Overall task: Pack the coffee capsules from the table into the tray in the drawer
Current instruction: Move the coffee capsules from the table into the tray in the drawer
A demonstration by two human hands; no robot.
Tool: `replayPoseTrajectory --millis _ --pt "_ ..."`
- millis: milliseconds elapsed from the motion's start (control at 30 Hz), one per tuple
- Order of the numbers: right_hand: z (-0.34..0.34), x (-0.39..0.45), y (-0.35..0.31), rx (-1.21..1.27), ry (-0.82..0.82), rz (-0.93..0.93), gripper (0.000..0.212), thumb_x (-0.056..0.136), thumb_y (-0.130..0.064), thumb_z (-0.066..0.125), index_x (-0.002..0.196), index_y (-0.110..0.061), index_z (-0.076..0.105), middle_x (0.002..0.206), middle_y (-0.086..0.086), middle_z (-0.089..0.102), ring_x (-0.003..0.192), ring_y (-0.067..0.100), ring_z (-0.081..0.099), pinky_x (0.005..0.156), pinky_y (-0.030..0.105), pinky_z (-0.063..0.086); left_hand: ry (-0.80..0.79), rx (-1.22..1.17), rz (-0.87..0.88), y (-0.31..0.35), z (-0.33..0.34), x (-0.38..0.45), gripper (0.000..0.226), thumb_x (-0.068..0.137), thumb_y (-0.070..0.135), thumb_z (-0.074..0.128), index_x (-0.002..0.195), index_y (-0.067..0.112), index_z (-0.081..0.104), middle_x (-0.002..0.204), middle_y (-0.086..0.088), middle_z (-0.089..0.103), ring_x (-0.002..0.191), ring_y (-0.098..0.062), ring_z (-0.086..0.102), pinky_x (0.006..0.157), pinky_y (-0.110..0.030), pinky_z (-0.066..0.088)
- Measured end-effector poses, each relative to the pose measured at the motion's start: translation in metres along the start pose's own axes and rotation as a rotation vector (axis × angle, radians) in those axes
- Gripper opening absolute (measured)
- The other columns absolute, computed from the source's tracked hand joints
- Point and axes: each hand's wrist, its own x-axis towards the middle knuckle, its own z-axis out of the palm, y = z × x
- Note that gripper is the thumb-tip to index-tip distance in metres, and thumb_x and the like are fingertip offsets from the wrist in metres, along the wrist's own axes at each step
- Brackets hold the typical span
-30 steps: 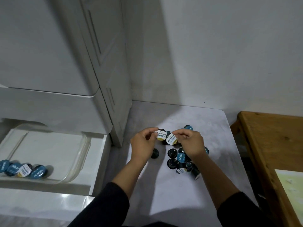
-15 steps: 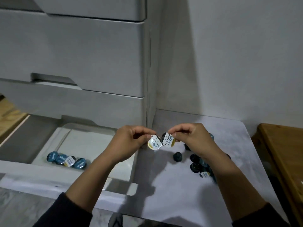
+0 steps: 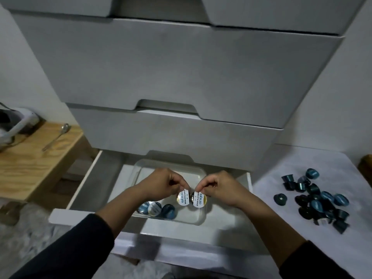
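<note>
Coffee capsules are in three places. One gold-rimmed capsule [image 3: 183,198] with a white lid hangs from the left hand [image 3: 161,187], which pinches its top edge between thumb and fingertips. A second capsule [image 3: 199,199] of the same kind hangs from the right hand [image 3: 220,188] in the same pinch. The two capsules are just beside each other, lids facing the camera, above the clear tray [image 3: 201,172] that sits in the open drawer [image 3: 96,170]. Inside the tray, at its near left side, a few blue-lidded capsules [image 3: 156,208] lie close together; the left forearm hides part of them. A pile of dark capsules [image 3: 316,200] lies on the white table [image 3: 281,174] to the right, one of them a little apart on the left. On the wooden shelf [image 3: 36,158] at the left lies a spoon [image 3: 56,135].
</note>
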Motion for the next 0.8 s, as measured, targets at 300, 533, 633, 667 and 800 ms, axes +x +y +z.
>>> replayPoseTrajectory --millis 300,533,633,667,800 --pt "0.030 0.031 0.008 -0.257 -0.014 0.170 0.020 0.080 -0.003 0.063 0.079 -0.019 0.076 0.083 -0.001 0.073 0.068 0.000 0.060 0.060 0.004 0.043 -0.167 -0.011 -0.033 -0.043 0.015 0.033 0.023 0.087 0.013 0.058 0.089 0.028 0.074 0.098 0.007 0.072 0.090 -0.007 0.062 0.078 -0.016 0.045" --pt "0.044 0.036 0.009 -0.387 -0.093 0.175 0.026 0.078 0.002 0.054 0.082 -0.013 0.075 0.087 0.004 0.074 0.075 0.010 0.062 0.065 0.007 0.043 -0.301 0.007 -0.035 -0.057 0.024 0.040 0.024 0.087 0.014 0.058 0.089 0.032 0.073 0.102 0.008 0.072 0.095 -0.008 0.063 0.081 -0.019 0.048" --pt "0.049 0.037 0.010 -0.411 -0.119 0.184 0.025 0.079 0.002 0.053 0.084 -0.009 0.075 0.091 0.007 0.074 0.086 0.017 0.066 0.074 0.019 0.049 -0.329 0.027 -0.026 -0.057 0.026 0.040 0.020 0.087 0.015 0.061 0.094 0.028 0.073 0.104 0.006 0.072 0.090 -0.002 0.058 0.080 -0.017 0.043" --pt "0.050 0.037 0.009 -0.421 -0.120 0.185 0.024 0.079 0.002 0.053 0.085 -0.008 0.074 0.091 0.007 0.074 0.087 0.018 0.066 0.076 0.020 0.049 -0.335 0.030 -0.026 -0.057 0.026 0.040 0.019 0.087 0.015 0.062 0.094 0.028 0.073 0.103 0.005 0.072 0.089 -0.002 0.058 0.080 -0.017 0.043" --pt "0.054 0.037 0.009 -0.479 -0.137 0.181 0.025 0.081 0.000 0.050 0.087 -0.007 0.073 0.093 0.006 0.073 0.083 0.013 0.061 0.074 0.016 0.046 -0.354 0.023 -0.034 -0.056 0.028 0.039 0.018 0.085 0.013 0.064 0.093 0.026 0.073 0.101 0.003 0.073 0.085 0.000 0.061 0.081 -0.015 0.045"
